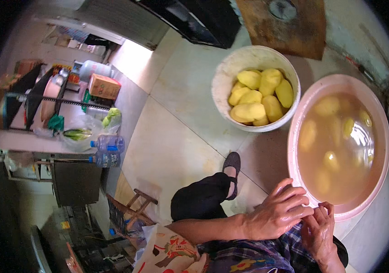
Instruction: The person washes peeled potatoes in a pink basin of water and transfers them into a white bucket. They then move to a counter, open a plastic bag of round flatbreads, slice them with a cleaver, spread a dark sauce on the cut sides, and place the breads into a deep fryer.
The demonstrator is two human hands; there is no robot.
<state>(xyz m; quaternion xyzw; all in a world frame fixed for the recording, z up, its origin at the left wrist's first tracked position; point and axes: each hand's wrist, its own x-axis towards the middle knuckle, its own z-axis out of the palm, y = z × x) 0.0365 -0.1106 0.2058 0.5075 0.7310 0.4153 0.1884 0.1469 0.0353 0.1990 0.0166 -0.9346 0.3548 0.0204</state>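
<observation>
My left hand (278, 213) and my right hand (320, 229) meet at the fingertips, over my lap and close to the near rim of a pink plastic basin (293, 160). Both look wet, with bent fingers. Whether anything small sits between the fingertips is hidden. Cloudy brownish water (339, 177) fills much of the basin, and several peeled potatoes show in it, one potato (331, 161) near the surface. Left of the basin stands a white plastic bucket (222, 80), which holds several peeled yellow potatoes (250, 97).
A worn wooden board (286, 34) lies beyond the bucket. At left are a folding wooden chair (134, 211), large water bottles (110, 143), a cardboard box (104, 87) and bagged green vegetables (78, 134) by a rack. My shoe (232, 162) rests on the tiled floor (180, 136).
</observation>
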